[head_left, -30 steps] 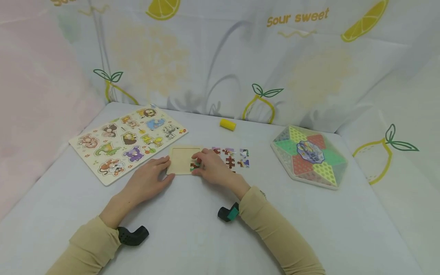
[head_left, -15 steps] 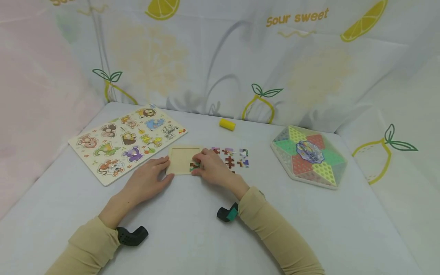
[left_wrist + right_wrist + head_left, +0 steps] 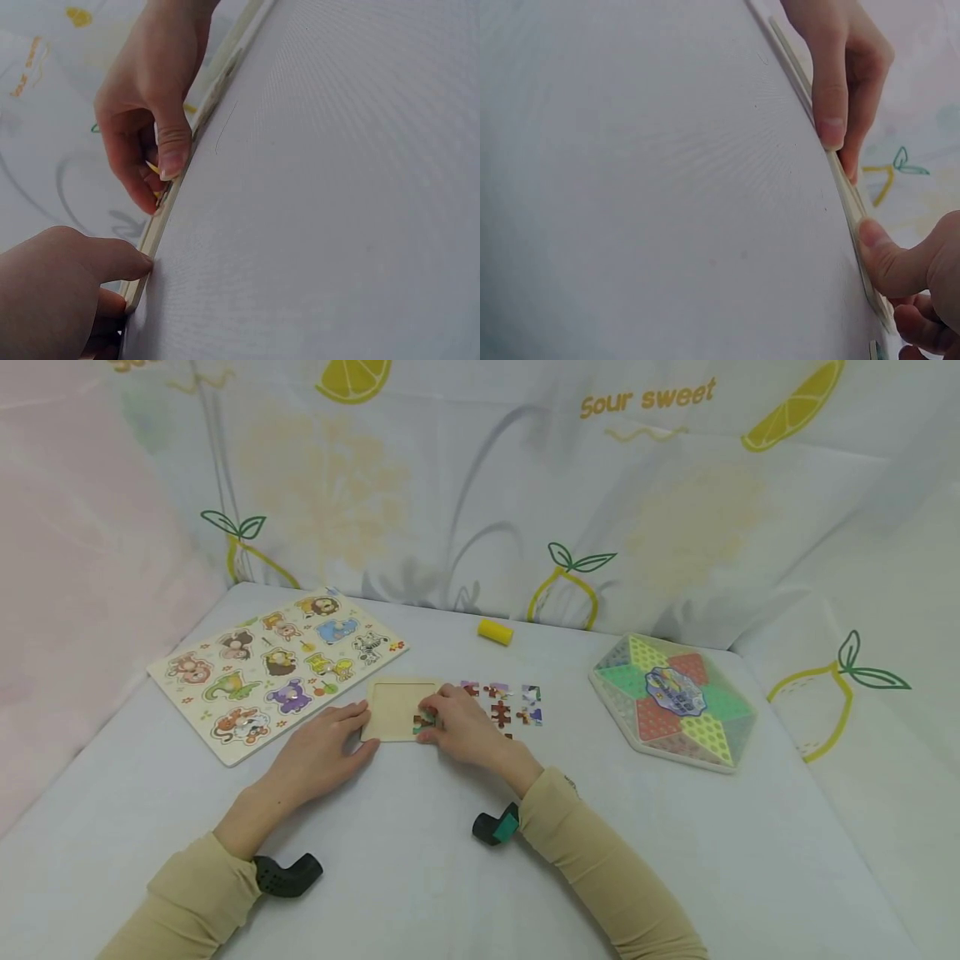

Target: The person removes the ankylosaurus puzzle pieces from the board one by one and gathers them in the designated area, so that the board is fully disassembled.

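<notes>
A small square wooden puzzle tray (image 3: 392,710) lies flat on the white table, its recess mostly bare wood. My left hand (image 3: 318,752) grips its left edge, thumb at the near corner and fingers along the side. The left wrist view shows that thumb (image 3: 127,259) against the tray's rim. At the tray's lower right, my right hand (image 3: 468,722) pinches a jigsaw piece (image 3: 422,723) with green and brown print, partly hidden under the fingers. Several loose jigsaw pieces (image 3: 501,713) lie right of the tray, some partly covered by this hand.
A wooden animal peg puzzle (image 3: 255,697) lies at the left. Behind the loose pieces is a yellow cylinder (image 3: 496,632). A hexagonal Chinese checkers board (image 3: 675,702) lies at the right. A patterned cloth (image 3: 480,485) hangs behind the table.
Hardly anything differs. Both hands keep their places at the tray, and the right fingers stay on the jigsaw piece. The whole view drifts very slightly left.
</notes>
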`<state>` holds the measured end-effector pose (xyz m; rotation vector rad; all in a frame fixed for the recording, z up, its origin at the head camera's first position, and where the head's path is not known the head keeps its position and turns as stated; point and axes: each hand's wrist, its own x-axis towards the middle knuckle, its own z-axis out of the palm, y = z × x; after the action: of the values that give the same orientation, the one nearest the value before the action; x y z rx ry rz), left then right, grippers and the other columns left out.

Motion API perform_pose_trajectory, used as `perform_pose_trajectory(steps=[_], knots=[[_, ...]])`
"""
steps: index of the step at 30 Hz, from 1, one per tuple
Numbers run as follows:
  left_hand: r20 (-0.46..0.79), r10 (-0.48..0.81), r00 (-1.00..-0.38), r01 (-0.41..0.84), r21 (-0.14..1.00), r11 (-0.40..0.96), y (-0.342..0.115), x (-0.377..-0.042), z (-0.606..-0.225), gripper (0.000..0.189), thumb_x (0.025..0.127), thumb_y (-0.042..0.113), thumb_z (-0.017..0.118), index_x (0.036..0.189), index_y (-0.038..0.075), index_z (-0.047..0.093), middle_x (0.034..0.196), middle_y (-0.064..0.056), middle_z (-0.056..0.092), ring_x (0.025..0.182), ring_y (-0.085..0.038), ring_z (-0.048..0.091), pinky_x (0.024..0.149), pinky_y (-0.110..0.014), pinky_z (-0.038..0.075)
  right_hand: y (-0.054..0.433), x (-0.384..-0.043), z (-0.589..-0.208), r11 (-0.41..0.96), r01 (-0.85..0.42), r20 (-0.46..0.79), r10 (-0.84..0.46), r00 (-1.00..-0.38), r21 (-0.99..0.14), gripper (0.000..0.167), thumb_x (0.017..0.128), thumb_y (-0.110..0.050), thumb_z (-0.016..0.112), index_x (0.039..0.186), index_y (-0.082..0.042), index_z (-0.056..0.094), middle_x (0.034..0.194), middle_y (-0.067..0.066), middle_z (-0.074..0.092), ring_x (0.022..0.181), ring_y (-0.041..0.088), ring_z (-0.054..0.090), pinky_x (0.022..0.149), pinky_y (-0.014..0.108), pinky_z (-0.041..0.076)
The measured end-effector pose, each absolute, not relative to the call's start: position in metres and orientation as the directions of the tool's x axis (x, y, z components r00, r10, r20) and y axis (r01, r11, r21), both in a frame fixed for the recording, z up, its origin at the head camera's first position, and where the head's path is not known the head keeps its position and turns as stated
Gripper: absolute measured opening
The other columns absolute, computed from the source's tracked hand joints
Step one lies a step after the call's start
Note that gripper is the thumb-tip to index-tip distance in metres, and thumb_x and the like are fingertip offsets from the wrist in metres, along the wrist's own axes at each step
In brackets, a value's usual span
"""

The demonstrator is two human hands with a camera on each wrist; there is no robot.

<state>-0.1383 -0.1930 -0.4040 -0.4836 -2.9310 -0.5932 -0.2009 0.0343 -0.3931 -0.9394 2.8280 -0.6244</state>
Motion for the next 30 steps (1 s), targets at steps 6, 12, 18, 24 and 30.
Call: perform_pose_trajectory(steps=[6,12,18,24,30], knots=[[0.174,0.286,-0.942,0.332,0.363,0.871,-0.1933,-0.1385,-0.4047,0.053,0.095,0.027,0.066,0.134,-0.008,0.058,0.143,-0.023,0.054,0.132,-0.044,0.05,0.11,-0.058,0.04,0.0349,-0.2011,-0.3925,0.715,-0.559,0.045,-0.599,-0.799,-0.42,0.041,0.089,-0.03,0.075,0.123,-0.008,0.065,0.105,0.004,0.057,0.095,0.018,0.051,0.087,0.03,0.048],[0.172,0.284,-0.943,0.329,0.362,0.872,-0.1935,-0.139,-0.4049,0.053,0.095,0.027,0.066,0.134,-0.008,0.058,0.143,-0.023,0.054,0.132,-0.044,0.05,0.11,-0.058,0.039,0.035,-0.2015,-0.3934,0.702,-0.553,0.039,-0.603,-0.796,-0.449,0.04,0.09,-0.028,0.075,0.123,-0.009,0.063,0.106,0.004,0.058,0.096,0.017,0.052,0.089,0.03,0.048],[0.17,0.282,-0.944,0.326,0.365,0.872,-0.1931,-0.1388,-0.4043,0.053,0.095,0.027,0.067,0.134,-0.007,0.058,0.143,-0.023,0.054,0.132,-0.044,0.05,0.11,-0.058,0.04,0.0349,-0.2014,-0.394,0.698,-0.543,0.035,-0.599,-0.8,-0.466,0.04,0.09,-0.027,0.074,0.124,-0.009,0.062,0.109,0.005,0.06,0.098,0.019,0.054,0.092,0.032,0.049],[0.178,0.281,-0.943,0.328,0.359,0.874,-0.1926,-0.1389,-0.4034,0.052,0.094,0.026,0.068,0.133,-0.007,0.059,0.142,-0.023,0.055,0.131,-0.044,0.051,0.109,-0.058,0.041,0.035,-0.2,-0.3925,0.694,-0.562,0.055,-0.606,-0.793,-0.45,0.041,0.09,-0.027,0.075,0.125,-0.01,0.064,0.107,0.005,0.059,0.096,0.018,0.054,0.088,0.03,0.049],[0.185,0.283,-0.941,0.333,0.362,0.871,-0.1932,-0.1393,-0.4042,0.052,0.094,0.026,0.068,0.133,-0.008,0.059,0.142,-0.023,0.055,0.131,-0.044,0.051,0.109,-0.058,0.041,0.0356,-0.1995,-0.3922,0.668,-0.588,0.081,-0.627,-0.775,-0.457,0.033,0.089,-0.024,0.076,0.119,-0.013,0.068,0.102,0.005,0.058,0.09,0.017,0.052,0.079,0.027,0.046]])
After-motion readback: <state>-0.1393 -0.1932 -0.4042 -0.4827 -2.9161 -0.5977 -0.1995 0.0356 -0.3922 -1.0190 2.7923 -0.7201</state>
